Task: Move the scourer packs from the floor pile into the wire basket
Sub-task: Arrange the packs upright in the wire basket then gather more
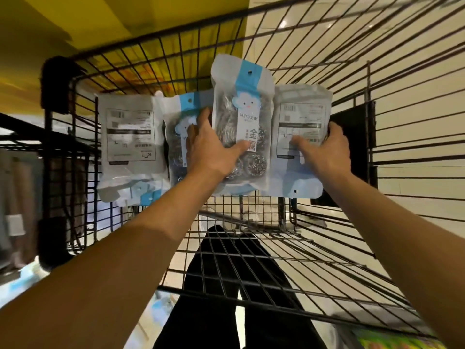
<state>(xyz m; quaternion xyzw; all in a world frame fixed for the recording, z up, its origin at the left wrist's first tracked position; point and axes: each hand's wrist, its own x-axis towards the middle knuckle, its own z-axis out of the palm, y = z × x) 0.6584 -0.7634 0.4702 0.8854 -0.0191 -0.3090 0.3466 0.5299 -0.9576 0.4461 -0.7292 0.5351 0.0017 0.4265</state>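
Four scourer packs stood in a row inside the black wire basket (327, 250), propped against its far mesh wall. The tallest pack (242, 109) faced front, showing a blue header strip, a cloud figure and coiled steel scourers through its clear window. The left hand (214, 144) gripped it, thumb pressed across the lower label and fingers (201, 122) curled round its left edge, their tips hidden behind the pack. Just left of it, partly covered by that hand, a second front-facing pack (178, 137) leaned lower in the row. At the far left a pack (128, 137) showed its grey printed back, its lower edge crumpled; the print was too blurred to read. On the right, the fourth pack (302, 127) also showed its back, and the right hand (327, 149) held it, thumb laid across the print and fingers wrapped round its right edge, out of sight behind it. A flat black panel (357, 137) hung on the mesh behind that hand, mostly hidden. Through the basket's floor wires, dark trouser legs (226, 311) and pale floor tiles (327, 26) were visible. A yellow surface (37, 46) rose beyond the basket on the left, smeared by blur. The floor pile could not be made out clearly.
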